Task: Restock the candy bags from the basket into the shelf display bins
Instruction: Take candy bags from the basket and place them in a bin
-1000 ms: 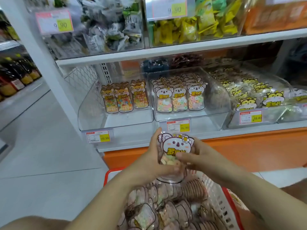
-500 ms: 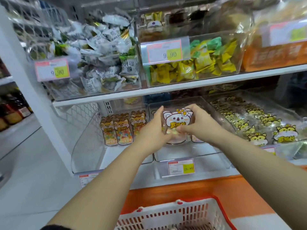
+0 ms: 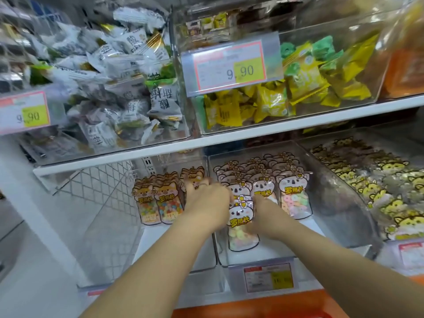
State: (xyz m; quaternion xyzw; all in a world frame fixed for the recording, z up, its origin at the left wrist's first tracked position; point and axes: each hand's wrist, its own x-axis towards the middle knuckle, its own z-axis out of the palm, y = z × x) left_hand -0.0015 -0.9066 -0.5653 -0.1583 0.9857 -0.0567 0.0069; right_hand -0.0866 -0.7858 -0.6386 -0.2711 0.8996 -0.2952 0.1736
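At the front of the middle clear bin [image 3: 286, 254], the koala candy bag [image 3: 241, 218] stands upright (long axis vertical, label outward) between both hands. The right hand [image 3: 263, 211] grips its right edge; the blurred left hand [image 3: 206, 203] touches its left edge, and I cannot tell its grip.
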